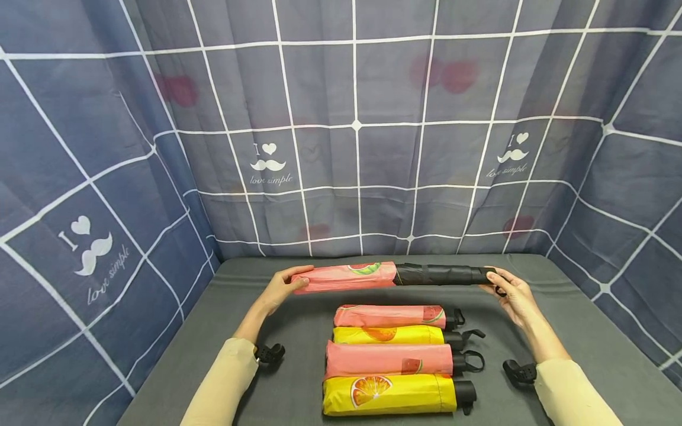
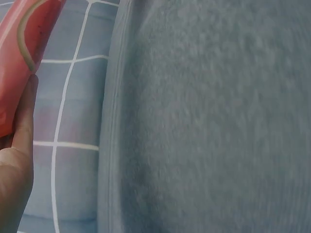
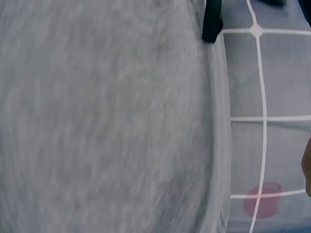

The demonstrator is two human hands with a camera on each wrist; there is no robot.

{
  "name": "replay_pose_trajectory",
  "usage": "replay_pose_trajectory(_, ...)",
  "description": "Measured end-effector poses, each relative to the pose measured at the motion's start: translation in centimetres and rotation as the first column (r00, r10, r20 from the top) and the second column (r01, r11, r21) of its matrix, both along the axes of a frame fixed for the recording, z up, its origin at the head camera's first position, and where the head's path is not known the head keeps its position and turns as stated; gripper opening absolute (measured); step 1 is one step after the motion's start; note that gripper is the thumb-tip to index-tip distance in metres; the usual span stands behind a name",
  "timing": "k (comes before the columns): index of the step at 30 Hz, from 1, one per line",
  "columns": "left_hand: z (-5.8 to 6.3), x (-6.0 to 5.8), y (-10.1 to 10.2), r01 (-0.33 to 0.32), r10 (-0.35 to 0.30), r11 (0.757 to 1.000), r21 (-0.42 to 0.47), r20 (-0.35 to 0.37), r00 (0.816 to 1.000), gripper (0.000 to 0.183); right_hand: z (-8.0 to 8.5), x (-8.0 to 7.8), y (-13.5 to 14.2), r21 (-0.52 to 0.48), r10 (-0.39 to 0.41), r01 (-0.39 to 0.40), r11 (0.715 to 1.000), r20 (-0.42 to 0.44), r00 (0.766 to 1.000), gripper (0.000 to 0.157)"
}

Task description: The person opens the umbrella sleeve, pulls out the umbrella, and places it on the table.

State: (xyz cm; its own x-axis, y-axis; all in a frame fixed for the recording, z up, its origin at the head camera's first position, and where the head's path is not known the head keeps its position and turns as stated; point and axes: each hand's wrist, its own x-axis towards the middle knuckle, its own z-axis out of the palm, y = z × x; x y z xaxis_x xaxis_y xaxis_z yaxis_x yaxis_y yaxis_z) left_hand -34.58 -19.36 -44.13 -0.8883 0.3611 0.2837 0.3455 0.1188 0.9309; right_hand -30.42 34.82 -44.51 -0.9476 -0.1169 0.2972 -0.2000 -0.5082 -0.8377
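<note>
Stretched between both hands above the table is a folding umbrella [image 1: 437, 274], its left part in a pink watermelon-print sleeve [image 1: 330, 279] and a long black part bare on the right. My left hand [image 1: 278, 290] pinches the sleeve's left end, thumb in front. The right hand [image 1: 512, 296] grips the black end, where a small strap dangles. In the left wrist view the pink sleeve [image 2: 19, 53] lies along the fingers. Only a dark strap [image 3: 212, 22] and a sliver of hand show in the right wrist view.
Below the held umbrella, several sleeved umbrellas lie side by side on the grey table [image 1: 298, 367]: a pink one [image 1: 389, 316], a yellow one [image 1: 351, 336], another pink [image 1: 367, 360] and another yellow [image 1: 415, 395]. Their black handles point right. Checked blue-grey curtains [image 1: 330, 154] enclose the table's back and sides.
</note>
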Motion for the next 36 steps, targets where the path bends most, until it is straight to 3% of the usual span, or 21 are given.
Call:
replay_pose_trajectory(7, -0.4, 0.1, -0.8, -0.033, 0.034, 0.999, -0.031, 0.019, 0.999, 0.040, -0.6, 0.2, 1.7, -0.037, 0.011, -0.012, 0.999, -0.013, 1.000, 0.035)
replay_pose_trajectory(10, 0.0, 0.7, -0.6, -0.031, 0.032, 0.999, -0.039, 0.034, 0.999, 0.038, -0.9, 0.4, 2.4, -0.003, -0.004, 0.004, 1.000, -0.001, 1.000, 0.034)
replay_pose_trajectory(18, -1.7, 0.0, -1.6, -0.032, 0.033, 0.999, -0.035, 0.023, 0.999, 0.040, -1.5, 0.6, 3.7, 0.048, -0.030, 0.029, 0.998, 0.026, 0.999, 0.034)
replay_pose_trajectory(28, 0.0, 1.4, -2.0, -0.031, 0.036, 0.997, -0.066, 0.084, 0.996, 0.042, -2.3, 0.3, 3.9, 0.187, -0.036, 0.029, 0.982, 0.037, 0.999, 0.032)
replay_pose_trajectory(33, 0.0, 1.8, -2.1, -0.049, 0.058, 0.994, -0.100, 0.096, 0.994, 0.043, -2.4, 0.2, 4.4, 0.318, -0.031, 0.005, 0.948, 0.078, 0.996, 0.030)
replay_pose_trajectory(36, -0.2, 1.8, -2.3, -0.037, 0.046, 0.995, -0.095, 0.096, 0.994, 0.044, -2.3, 0.1, 5.0, 0.464, -0.075, 0.028, 0.885, 0.083, 0.994, 0.026)
